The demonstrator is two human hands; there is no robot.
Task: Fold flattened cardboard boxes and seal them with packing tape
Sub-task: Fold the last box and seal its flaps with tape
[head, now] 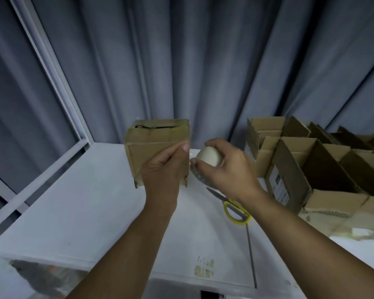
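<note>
Forearms are stretched over the white counter [95, 201]. The folded box [156, 145] is gripped upright by the left hand [166, 167]; the tape roll [209, 157] is clasped in the right hand [227, 169], just beside it. Tape is best drawn taut across the seam and pressed flat.

Left grip [162, 167]: a bare hand, its back toward the camera, with knuckle ridges and faint tendon lines.
Left thumbnail [185, 147]: trimmed short, rounded at the tip.
Right grip [227, 169]: a bare hand, its back showing, with the knuckles and finger edges softened by blur.
Left forearm [134, 244]: bare along all of the length in view, narrow at the wrist and broadening toward the near edge.
Right forearm [311, 240]: bare along its length, smooth, broadening toward the near right corner.
Wrists: fine skin creases where each grip joins its arm.
</note>
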